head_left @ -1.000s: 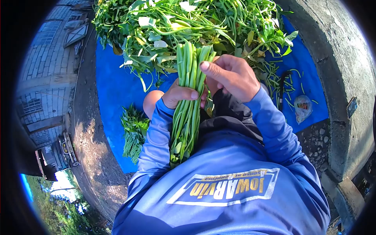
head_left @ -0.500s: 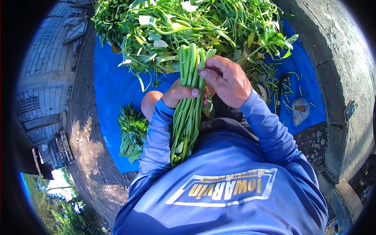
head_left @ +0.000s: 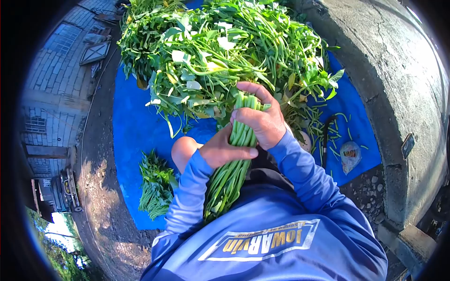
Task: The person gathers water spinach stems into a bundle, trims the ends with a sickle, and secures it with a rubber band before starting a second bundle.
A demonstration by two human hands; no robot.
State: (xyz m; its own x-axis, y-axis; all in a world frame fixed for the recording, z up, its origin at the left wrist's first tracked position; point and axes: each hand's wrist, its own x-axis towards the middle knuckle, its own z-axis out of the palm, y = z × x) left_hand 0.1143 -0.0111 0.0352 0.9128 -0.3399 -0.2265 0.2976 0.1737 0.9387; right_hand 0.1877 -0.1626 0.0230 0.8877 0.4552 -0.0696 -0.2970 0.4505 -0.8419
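Left hand (head_left: pixel 229 149): curled round the middle of the stem bundle (head_left: pixel 241 136), thumb across it | right hand (head_left: pixel 263 117): half-closed round the bundle's upper end, thumb over the front | stem bundle: upright-slanting between both hands, lower part against the shirt (head_left: pixel 276 243) | leafy pile (head_left: pixel 225 51): just beyond the hands, on blue tarp (head_left: pixel 136 126)

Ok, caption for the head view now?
Left hand and right hand clasp a bundle of green stems near leafy greens on a blue tarp.
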